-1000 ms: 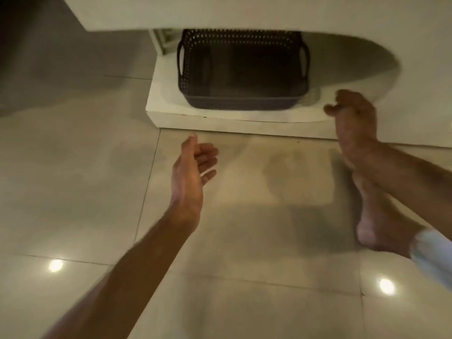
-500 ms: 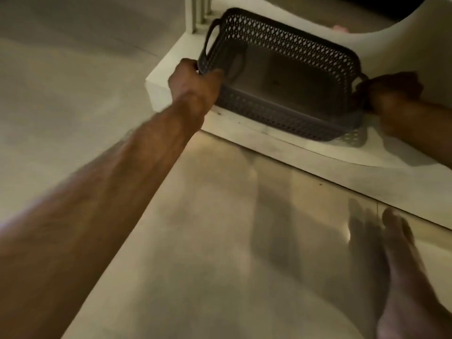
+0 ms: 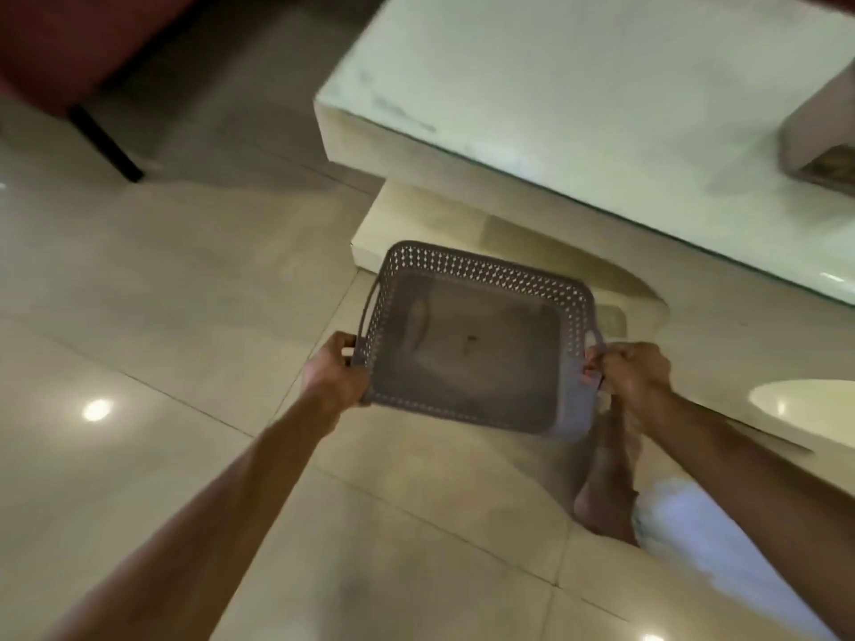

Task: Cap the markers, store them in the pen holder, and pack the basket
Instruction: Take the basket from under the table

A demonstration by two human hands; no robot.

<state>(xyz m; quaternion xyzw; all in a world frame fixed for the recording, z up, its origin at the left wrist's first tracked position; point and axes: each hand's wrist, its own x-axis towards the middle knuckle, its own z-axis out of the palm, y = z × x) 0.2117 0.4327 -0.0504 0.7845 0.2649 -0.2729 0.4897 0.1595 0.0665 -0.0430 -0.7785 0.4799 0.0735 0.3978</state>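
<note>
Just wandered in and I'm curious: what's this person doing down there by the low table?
A person is holding a grey perforated basket with both hands, the left hand gripping one handle and the right hand the other. It hangs in the air over the tiled floor, just in front of the pale low table. The basket looks empty, and no markers or pen holder are in view.

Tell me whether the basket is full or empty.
Empty: the basket shows only its bare floor, held by left hand and right hand.
</note>
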